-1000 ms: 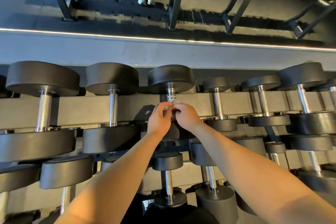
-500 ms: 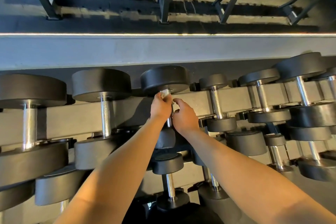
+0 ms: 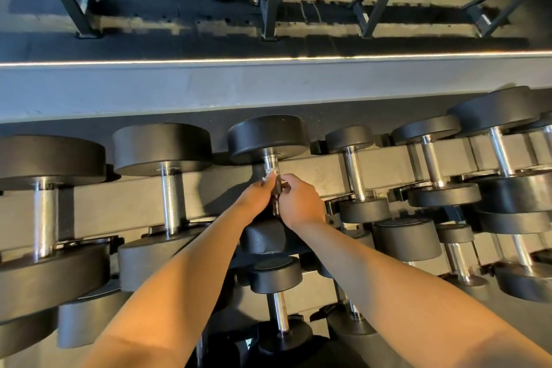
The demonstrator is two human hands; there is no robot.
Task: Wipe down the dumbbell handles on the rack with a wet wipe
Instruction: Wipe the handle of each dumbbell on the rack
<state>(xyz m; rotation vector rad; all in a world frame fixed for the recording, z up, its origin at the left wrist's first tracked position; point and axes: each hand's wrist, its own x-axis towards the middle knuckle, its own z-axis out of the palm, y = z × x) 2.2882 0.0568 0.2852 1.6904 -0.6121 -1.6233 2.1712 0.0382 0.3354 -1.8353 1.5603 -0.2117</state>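
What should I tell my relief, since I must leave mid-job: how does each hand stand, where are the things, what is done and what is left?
Left hand: grips the wet wipe round the handle of the middle top-row dumbbell; only a white edge of the wipe shows.
Right hand: fingers curled on the same handle, beside the left.
Done: this handle is mid-wipe; which others are wiped cannot be told.
Left: finish this handle, then probably the other handles on the rack.
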